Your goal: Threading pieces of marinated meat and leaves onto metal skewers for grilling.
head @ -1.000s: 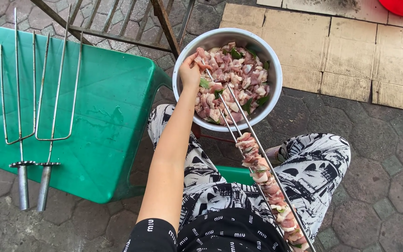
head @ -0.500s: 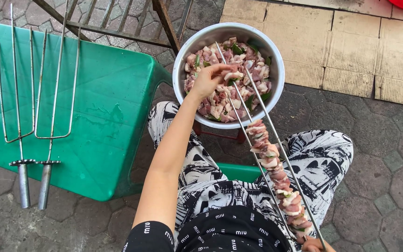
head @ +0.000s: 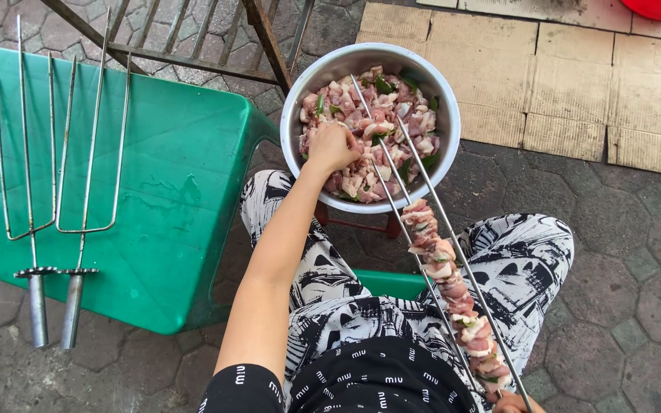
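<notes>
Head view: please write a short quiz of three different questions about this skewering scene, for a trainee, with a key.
1. True or false: the left hand is inside the metal bowl of chopped raw meat.
2. Multiple choice: where do the two empty pronged skewers lie? A) in the bowl B) on the green plastic table C) on the cardboard
3. Fill in: the loaded skewer crosses the person's lap, and its bare tips point into the ____.

Key: 1 true. 2 B. 3 bowl. The right hand shows only at the bottom edge, at the skewer's handle end.
</notes>
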